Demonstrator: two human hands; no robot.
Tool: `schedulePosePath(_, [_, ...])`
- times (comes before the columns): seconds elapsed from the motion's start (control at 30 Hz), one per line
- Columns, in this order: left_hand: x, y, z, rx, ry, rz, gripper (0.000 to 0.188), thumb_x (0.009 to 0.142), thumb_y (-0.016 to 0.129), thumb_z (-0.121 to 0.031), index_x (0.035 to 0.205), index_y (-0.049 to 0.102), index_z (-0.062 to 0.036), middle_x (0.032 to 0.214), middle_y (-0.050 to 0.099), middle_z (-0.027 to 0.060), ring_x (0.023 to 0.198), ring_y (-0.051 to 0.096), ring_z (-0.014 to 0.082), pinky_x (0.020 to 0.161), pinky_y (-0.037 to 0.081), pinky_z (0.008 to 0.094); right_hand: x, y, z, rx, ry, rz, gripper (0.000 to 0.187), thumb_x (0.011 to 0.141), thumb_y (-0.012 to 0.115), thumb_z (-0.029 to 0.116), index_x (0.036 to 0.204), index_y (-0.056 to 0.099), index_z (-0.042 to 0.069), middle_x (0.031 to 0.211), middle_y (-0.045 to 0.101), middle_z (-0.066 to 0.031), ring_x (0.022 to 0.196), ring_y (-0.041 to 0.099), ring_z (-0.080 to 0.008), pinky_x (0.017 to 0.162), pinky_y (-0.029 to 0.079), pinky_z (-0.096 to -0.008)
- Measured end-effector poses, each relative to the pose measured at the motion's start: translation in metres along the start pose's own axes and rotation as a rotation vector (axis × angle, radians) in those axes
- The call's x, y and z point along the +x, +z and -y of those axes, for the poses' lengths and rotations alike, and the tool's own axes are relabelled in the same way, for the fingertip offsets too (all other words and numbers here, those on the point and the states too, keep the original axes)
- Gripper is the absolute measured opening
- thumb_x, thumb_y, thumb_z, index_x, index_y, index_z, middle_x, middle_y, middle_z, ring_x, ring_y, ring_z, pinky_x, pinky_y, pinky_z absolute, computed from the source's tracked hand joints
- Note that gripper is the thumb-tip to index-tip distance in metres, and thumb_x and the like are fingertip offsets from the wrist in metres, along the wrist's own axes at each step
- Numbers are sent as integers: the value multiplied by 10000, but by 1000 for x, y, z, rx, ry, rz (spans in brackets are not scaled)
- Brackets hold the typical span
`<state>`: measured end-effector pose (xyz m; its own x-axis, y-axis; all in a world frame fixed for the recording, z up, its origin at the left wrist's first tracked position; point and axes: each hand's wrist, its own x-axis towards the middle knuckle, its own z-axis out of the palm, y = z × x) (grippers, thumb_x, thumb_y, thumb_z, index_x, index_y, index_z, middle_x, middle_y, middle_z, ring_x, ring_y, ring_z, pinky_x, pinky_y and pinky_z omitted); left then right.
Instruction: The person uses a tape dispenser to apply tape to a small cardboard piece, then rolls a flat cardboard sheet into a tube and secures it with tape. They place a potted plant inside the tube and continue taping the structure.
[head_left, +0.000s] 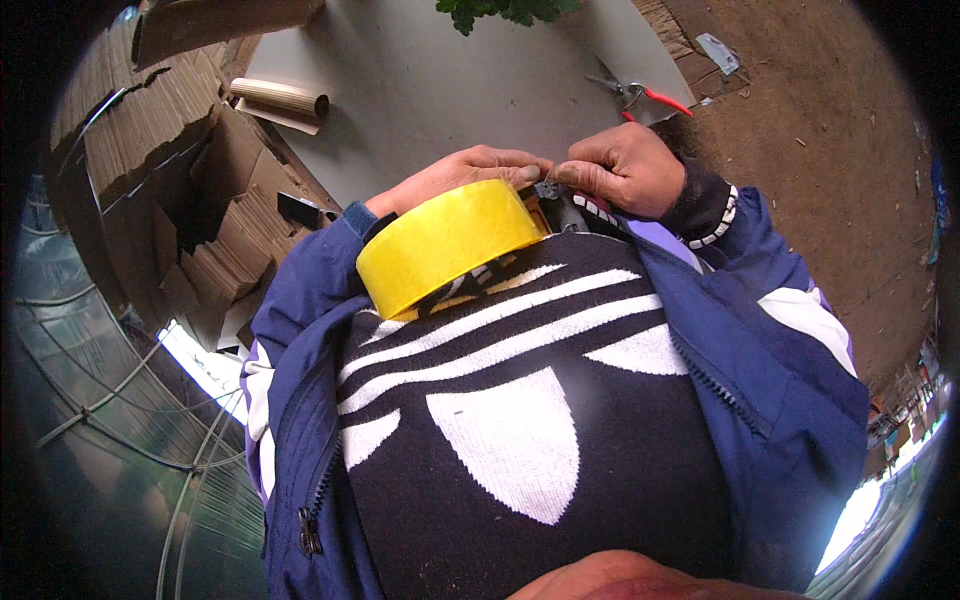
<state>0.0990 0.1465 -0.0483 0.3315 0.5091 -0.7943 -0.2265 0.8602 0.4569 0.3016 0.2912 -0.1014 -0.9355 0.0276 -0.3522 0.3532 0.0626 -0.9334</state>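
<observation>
A wide roll of yellow packing tape (450, 243) is tilted close against my chest. At its right end, small dark and metallic parts show, which look like a tape dispenser (548, 198); most of it is hidden by the roll. Behind the roll my left hand (465, 170) reaches in, its fingers and thumb closed at the dispenser's metal end. My right hand (632, 170) is curled, thumb and forefinger pinched together at that same end, almost touching the left fingertips. What the right pinch holds is too small to make out.
Red-handled pruning shears (640, 97) lie on the pale tabletop (420, 90), beyond my right hand. Green leaves (500, 12) show at the far edge. A brown paper roll (280, 97) sits at the left, beside stacked flattened cardboard (150, 120) and a dark phone-like object (300, 211).
</observation>
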Motion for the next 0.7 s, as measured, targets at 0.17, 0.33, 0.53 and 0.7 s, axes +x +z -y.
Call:
schedulePosePath(0.17, [2, 2, 1, 130, 27, 31, 479, 1023, 516, -362, 1363, 560, -27, 1291, 625, 120, 1162, 593, 210, 1015, 468, 288, -3, 3, -4, 12, -30, 52, 457, 960, 565, 461, 943, 737, 37, 773, 692, -170, 673, 670, -268, 629, 516, -368])
schedulePosePath(0.33, [1, 2, 0, 131, 84, 78, 480, 1025, 512, -364, 1364, 559, -27, 1281, 630, 120, 1142, 604, 204, 1003, 476, 282, -3, 5, -7, 16, -89, 56, 462, 961, 563, 460, 960, 735, 31, 768, 683, -181, 669, 662, -275, 629, 511, -374])
schedulePosePath(0.53, [-1, 3, 2, 13, -2, 9, 466, 1029, 505, -357, 1354, 569, -30, 1257, 642, 114, 1110, 617, 192, 959, 504, 280, -3, 4, -2, 98, -6, 29, 479, 960, 568, 468, 970, 732, 18, 754, 674, -193, 654, 654, -266, 623, 509, -377])
schedulePosePath(0.7, [1, 4, 3, 111, 30, 45, 447, 1030, 507, -342, 1353, 573, -40, 1227, 651, 106, 1070, 625, 169, 910, 525, 268, 3, -1, -6, 35, -110, 144, 458, 959, 575, 448, 949, 731, 17, 721, 660, -190, 619, 636, -269, 585, 486, -393])
